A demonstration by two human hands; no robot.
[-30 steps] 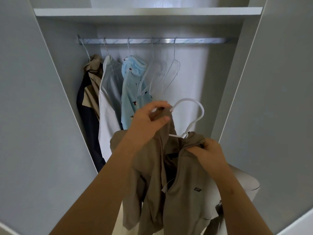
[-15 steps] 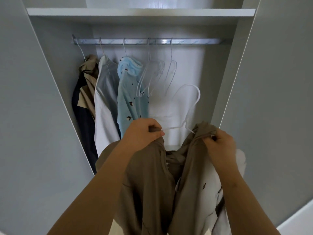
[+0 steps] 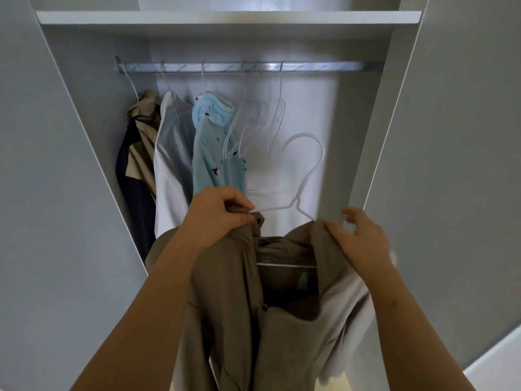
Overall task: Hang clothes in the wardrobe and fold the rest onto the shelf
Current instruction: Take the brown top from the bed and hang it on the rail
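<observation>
A tan shirt [image 3: 231, 300] hangs on a white hanger [image 3: 306, 170] that I hold up in front of the open wardrobe, below the metal rail [image 3: 324, 66]. My left hand [image 3: 220, 213] pinches the shirt's left shoulder together with the hanger's left arm. On the shirt's right shoulder lies my right hand [image 3: 363, 238], thumb and fingers loosely spread over the cloth. The hanger's hook points up, well short of the rail.
On the rail hang a tan-and-navy garment [image 3: 138, 165], a white one [image 3: 172, 165], a light blue patterned one [image 3: 214, 153] and several bare hangers [image 3: 253, 125]. A shelf [image 3: 225, 16] runs above. Grey doors [image 3: 42, 193] stand open on both sides. The rail's right part is bare.
The shirt has spread out across the hanger and both hands moved apart. My right hand loosened its grip on the right shoulder cloth. The hanger rose slightly.
</observation>
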